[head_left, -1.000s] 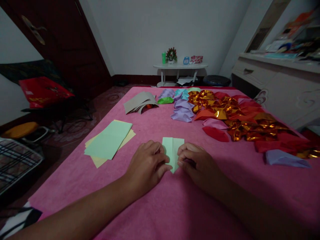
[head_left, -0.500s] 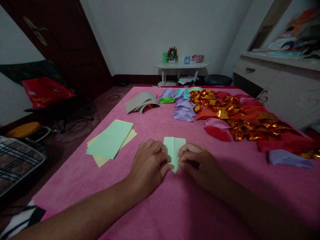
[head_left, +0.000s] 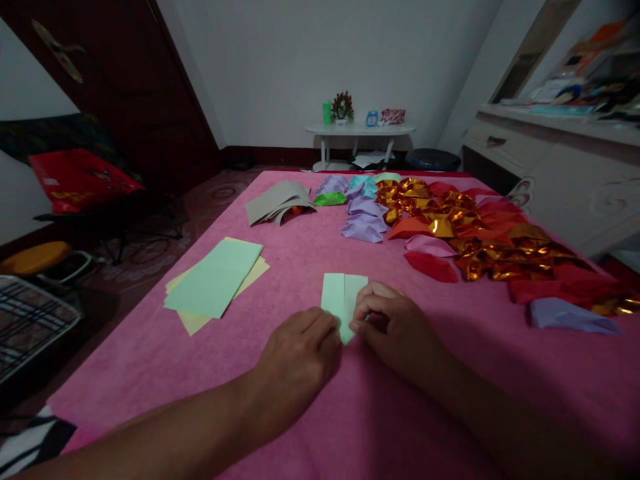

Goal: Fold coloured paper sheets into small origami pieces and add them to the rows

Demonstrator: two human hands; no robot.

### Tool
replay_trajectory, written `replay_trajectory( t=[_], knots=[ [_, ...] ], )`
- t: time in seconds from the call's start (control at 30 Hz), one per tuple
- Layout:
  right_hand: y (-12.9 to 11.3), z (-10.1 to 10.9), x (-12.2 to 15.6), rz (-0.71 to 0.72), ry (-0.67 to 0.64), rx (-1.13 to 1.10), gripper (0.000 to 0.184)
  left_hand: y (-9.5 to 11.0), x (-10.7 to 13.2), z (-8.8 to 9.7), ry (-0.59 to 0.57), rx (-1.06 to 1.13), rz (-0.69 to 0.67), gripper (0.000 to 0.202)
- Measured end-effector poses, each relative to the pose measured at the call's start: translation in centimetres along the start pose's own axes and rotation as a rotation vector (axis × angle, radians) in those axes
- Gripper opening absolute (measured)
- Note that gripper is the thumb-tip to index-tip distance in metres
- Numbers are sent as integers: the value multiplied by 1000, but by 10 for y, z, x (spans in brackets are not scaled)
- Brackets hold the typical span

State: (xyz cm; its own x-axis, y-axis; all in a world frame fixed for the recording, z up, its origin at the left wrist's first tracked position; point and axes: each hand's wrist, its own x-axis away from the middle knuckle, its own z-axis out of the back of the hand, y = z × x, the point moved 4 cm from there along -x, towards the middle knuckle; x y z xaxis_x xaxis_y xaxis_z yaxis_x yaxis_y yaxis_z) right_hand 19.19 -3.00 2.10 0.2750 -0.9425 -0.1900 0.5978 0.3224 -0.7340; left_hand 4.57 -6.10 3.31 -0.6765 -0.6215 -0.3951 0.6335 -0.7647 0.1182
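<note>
A pale green sheet of paper (head_left: 342, 293), folded into a narrow strip with a pointed near end and a seam down its length, lies on the pink cloth (head_left: 300, 413). My left hand (head_left: 305, 347) is closed at its lower left edge, the fingers curled and pressed against the paper. At the lower right edge my right hand (head_left: 387, 317) pinches the paper between thumb and bent fingers. The near tip of the fold shows between the two hands. The left fingertips are partly hidden.
Left of my hands lies a stack of green and yellow sheets (head_left: 217, 277). Grey sheets (head_left: 280, 202) rest behind it. Folded paper pieces in purple (head_left: 365, 227), red (head_left: 431, 265) and shiny gold (head_left: 480, 260) spread over the right side. A small white table (head_left: 360, 129) stands by the far wall.
My left hand has slid down along the paper's edge toward its pointed near end, its fingers curled in more. The right hand still grips the right edge. The whole view has shifted slightly.
</note>
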Motion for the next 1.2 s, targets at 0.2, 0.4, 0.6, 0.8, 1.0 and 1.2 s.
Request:
replay_trajectory(
  t=[0.2,0.4,0.6,0.8,1.0,1.2],
  knots=[
    [-3,-1,-2,-1,19,85,15,1,4,0,31,-13,-50,18],
    [-3,-1,-3,-8,20,79,15,5,3,5,38,50,-61,21],
    [-2,0,-3,-6,29,64,16,4,12,1,-8,167,52,22],
    [-1,0,-4,-1,19,12,17,1,17,0,-27,218,44,23],
    [-1,0,-4,-2,20,7,16,2,17,2,-24,181,4,25],
    [-2,0,-3,10,23,9,17,3,13,1,-102,192,33,23]
  ],
)
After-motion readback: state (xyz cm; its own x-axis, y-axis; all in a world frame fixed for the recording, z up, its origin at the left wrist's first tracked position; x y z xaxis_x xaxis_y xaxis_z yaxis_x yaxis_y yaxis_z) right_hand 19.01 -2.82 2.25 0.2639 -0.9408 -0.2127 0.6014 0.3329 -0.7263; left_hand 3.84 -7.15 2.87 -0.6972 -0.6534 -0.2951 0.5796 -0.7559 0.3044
